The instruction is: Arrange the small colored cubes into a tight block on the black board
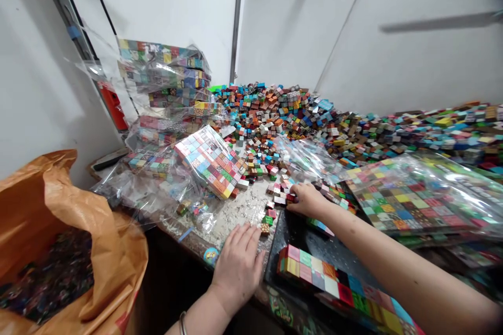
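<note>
My left hand (238, 261) lies flat on the table's near edge, fingers together, holding nothing, beside the left rim of a black tray (310, 243). Just past its fingertips sit a green cube and a brown cube (266, 222). My right hand (308, 200) reaches over the tray's far end, its fingers closed around a small dark red cube (291, 198) next to a cluster of pink and white cubes (278, 192). A row of coloured cubes (314, 272) lines the tray's near side.
A huge heap of loose cubes (283, 112) covers the back of the table. Clear bags of packed cube sheets lie at left (210, 159) and right (408, 196), with more stacked behind (168, 76). An orange sack (58, 241) stands at lower left.
</note>
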Tool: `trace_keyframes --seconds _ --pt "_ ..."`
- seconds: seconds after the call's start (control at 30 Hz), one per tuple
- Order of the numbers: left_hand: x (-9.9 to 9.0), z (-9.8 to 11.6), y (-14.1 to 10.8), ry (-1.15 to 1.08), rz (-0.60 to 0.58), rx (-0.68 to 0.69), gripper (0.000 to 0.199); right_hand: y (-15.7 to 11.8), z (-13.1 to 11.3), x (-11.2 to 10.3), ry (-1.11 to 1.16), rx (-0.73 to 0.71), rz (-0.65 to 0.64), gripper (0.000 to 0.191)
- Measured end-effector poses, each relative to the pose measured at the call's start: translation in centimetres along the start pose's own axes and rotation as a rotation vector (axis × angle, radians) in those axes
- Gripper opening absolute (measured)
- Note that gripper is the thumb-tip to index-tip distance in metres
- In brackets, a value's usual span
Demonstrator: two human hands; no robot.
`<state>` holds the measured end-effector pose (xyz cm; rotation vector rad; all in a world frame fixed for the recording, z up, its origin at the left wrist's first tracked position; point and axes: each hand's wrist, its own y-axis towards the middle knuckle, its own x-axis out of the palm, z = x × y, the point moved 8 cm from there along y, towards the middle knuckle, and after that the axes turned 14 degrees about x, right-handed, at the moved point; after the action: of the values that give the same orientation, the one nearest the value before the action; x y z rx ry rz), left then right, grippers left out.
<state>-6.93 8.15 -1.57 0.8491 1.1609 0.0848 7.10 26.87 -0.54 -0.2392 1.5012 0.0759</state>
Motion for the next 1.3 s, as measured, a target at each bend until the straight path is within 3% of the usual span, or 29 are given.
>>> trace_keyframes --seconds 0.1,0.23,0.43,0.63,0.87,1.07,1.3 --pt "0.1 0.0 0.0 -0.003 -0.017 -0.007 0.037 0.0 -0.4 0.2 -0.012 -0.013 0.008 0.032" --pt "0.2 0.0 0.0 0.001 -0.026 -0.004 0.038 -0.5 -0.9 0.2 -0.023 -0.037 0.026 0.054" --pt "0.1 0.1 0.0 -0.004 -0.021 -0.005 0.037 -1.0 -1.6 -0.3 -0.059 -0.049 0.020 0.044" --pt "0.1 0.1 0.0 -0.008 -0.021 -0.003 0.036 -1.0 -1.6 -0.3 -0.027 -0.058 0.031 0.052" --pt "0.0 0.0 0.0 -0.010 -0.021 -0.007 0.034 -0.1 -1.7 0.1 0.088 -0.066 -0.006 0.057" --pt "-0.1 0.1 0.1 -0.010 -0.009 -0.009 0.031 0.7 -3.4 0.7 0.227 -0.112 -0.015 0.047" --pt "-0.1 0.0 0.1 -0.014 -0.018 -0.016 0.031 1.5 -2.6 1.2 0.277 -0.049 0.047 0.063"
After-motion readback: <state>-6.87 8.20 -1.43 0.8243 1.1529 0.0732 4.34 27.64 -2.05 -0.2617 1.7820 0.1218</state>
